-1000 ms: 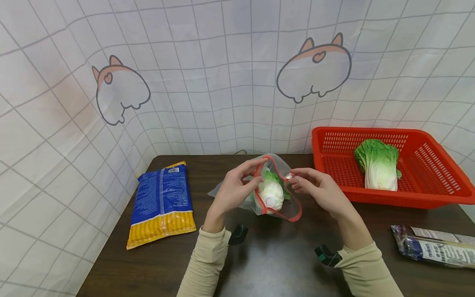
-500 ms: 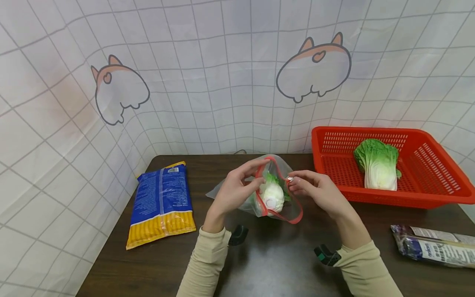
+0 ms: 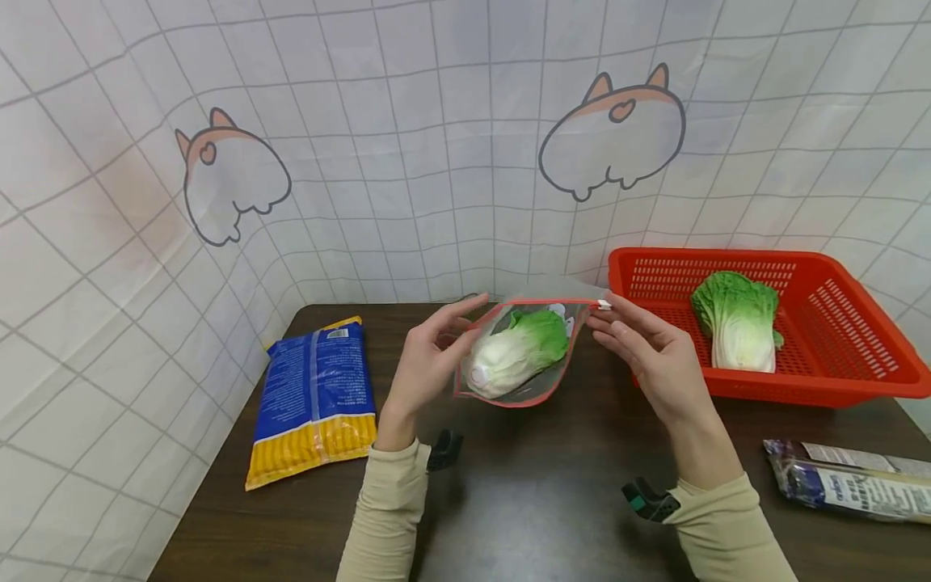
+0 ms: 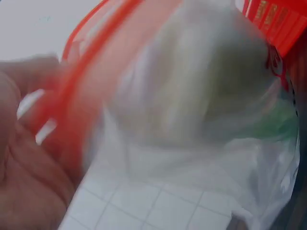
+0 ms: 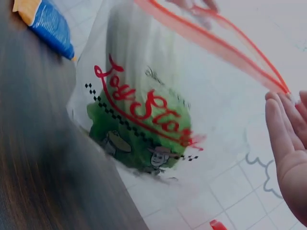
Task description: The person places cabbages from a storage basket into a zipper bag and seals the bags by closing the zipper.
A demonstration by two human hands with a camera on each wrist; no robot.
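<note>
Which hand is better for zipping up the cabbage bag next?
Probably the right hand: it pinches the white slider at one end, while the left hand holds the other end of the open bag.

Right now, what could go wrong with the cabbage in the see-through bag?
The bag is open and the cabbage has its white end toward the opening, so it might slide out if tipped that way. The white slider is by the right grip at one end, and the red edges are spread apart, so zipping now could snag. If the left grip slips, the bag may sag.
</note>
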